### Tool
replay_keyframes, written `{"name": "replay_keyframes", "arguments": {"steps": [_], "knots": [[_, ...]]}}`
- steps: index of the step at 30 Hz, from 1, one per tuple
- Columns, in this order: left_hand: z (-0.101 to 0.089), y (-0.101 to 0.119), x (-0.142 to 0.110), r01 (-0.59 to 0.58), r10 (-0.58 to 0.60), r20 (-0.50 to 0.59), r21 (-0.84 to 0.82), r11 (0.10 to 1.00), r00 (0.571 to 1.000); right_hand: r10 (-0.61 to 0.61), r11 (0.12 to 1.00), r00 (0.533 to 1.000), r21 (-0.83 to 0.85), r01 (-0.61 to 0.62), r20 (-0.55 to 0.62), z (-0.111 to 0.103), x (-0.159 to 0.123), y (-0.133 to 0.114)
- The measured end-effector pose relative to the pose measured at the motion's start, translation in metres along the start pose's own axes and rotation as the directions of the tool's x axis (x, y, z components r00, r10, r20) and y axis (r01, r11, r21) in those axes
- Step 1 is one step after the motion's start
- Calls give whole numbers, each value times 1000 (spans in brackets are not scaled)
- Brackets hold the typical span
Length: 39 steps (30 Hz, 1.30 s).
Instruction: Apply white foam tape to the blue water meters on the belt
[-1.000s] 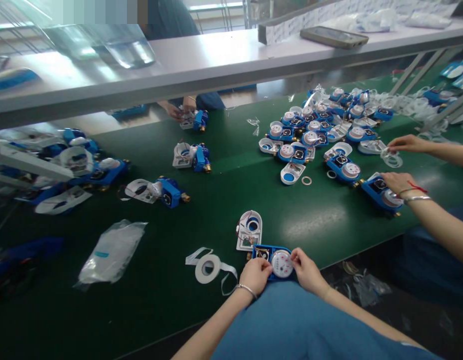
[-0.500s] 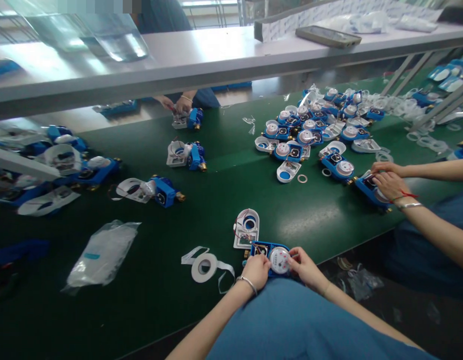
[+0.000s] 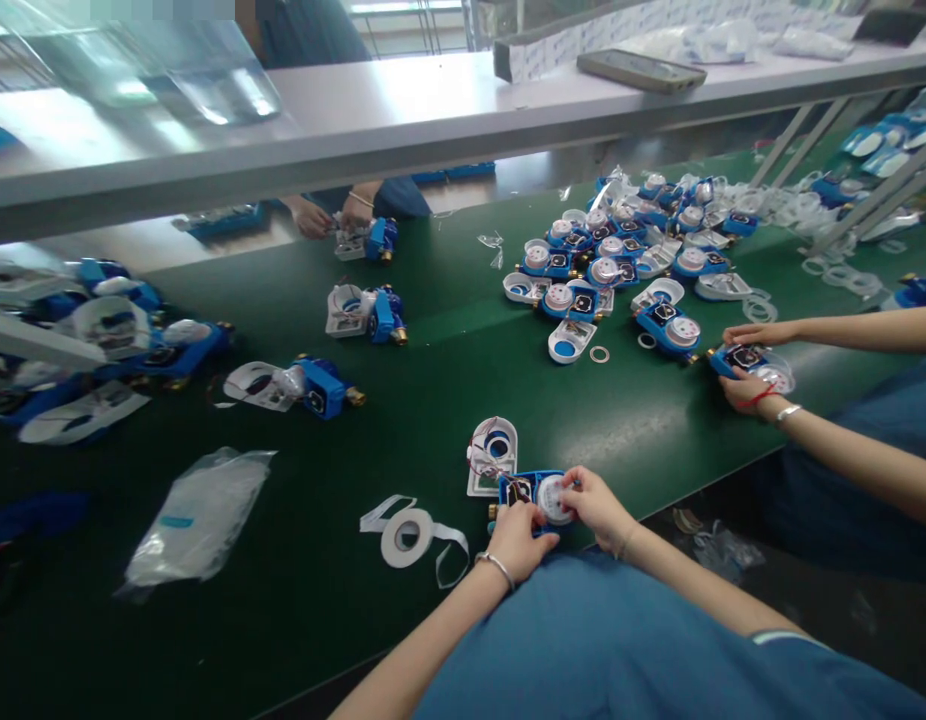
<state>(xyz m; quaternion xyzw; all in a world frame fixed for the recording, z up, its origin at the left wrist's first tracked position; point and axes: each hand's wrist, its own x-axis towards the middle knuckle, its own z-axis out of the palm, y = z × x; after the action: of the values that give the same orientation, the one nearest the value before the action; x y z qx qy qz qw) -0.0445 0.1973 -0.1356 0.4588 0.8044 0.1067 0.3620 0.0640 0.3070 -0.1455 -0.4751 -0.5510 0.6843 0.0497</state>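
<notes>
A blue water meter (image 3: 528, 484) with a brass end lies in front of me at the table's near edge. My left hand (image 3: 519, 540) grips its near side, fingers curled over the open blue housing. With thumb and fingers, my right hand (image 3: 596, 503) holds the rim of the round white dial (image 3: 551, 499) at the meter's right end. Behind the meter, joined by thin wires, rests its white cover (image 3: 493, 455), inner side up. Left of my left hand is a roll of white tape (image 3: 394, 538) with loose strips.
A plastic bag (image 3: 200, 520) lies to the left. Several water meters (image 3: 605, 270) are heaped at back right, others (image 3: 324, 385) at left. A co-worker's hands (image 3: 752, 385) hold a meter at right; another person's hands (image 3: 350, 210) work across the table. A shelf (image 3: 388, 105) spans above, bearing a phone (image 3: 641, 70).
My right hand has moved up and over the dial's right side. My left hand has shifted slightly, its thumb now spread out. The co-worker at right has changed grip on a meter.
</notes>
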Motion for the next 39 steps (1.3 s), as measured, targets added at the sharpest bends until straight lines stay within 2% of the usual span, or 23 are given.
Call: {"name": "replay_keyframes", "arguments": {"steps": [5, 11, 13, 14, 15, 17, 20, 22, 24, 28, 31, 33, 35, 37, 39], "knots": [[2, 2, 0, 20, -20, -4, 28, 999, 1000, -38, 999, 996, -21, 40, 81, 0, 10, -10], [-1, 7, 5, 65, -51, -124, 108, 992, 991, 21, 997, 991, 69, -31, 135, -8, 9, -5], [-1, 9, 7, 56, -40, -130, 123, 991, 991, -40, 999, 981, 20, 36, 189, -18, 7, -1], [0, 10, 8, 51, -34, -128, 128, 990, 991, -93, 992, 971, -58, 108, 220, -24, 6, 1], [0, 10, 8, 45, -28, -126, 133, 990, 992, -157, 965, 957, -169, 201, 243, -31, 5, 2], [1, 10, 9, 41, -24, -120, 140, 989, 992, -295, 819, 919, -427, 384, 262, -43, 3, 4], [1, 10, 9, 35, -19, -110, 144, 989, 994, -457, 582, 845, -625, 520, 278, -48, 4, 5], [1, 9, 8, 20, -6, -98, 141, 990, 995, -510, 514, 786, -610, 603, 348, -44, 9, 5], [1, 7, 7, 3, 10, -89, 137, 991, 996, -523, 496, 735, -548, 674, 432, -37, 15, 6], [2, 5, 4, -20, 31, -83, 131, 991, 996, -512, 468, 644, -444, 764, 568, -33, 23, 7], [3, 3, 4, -32, 42, -78, 121, 992, 996, -524, 382, 578, -435, 816, 626, -35, 22, 5], [5, 1, 5, -35, 43, -71, 113, 993, 997, -539, 332, 577, -475, 815, 613, -34, 19, 3], [5, 0, 7, -35, 43, -67, 106, 994, 997, -558, 316, 599, -520, 794, 575, -31, 18, 3], [6, -1, 8, -33, 40, -70, 102, 994, 997, -585, 359, 642, -552, 753, 495, -26, 17, 6], [6, -1, 8, -29, 36, -71, 100, 995, 997, -598, 476, 714, -556, 682, 364, -21, 19, 10]]}}
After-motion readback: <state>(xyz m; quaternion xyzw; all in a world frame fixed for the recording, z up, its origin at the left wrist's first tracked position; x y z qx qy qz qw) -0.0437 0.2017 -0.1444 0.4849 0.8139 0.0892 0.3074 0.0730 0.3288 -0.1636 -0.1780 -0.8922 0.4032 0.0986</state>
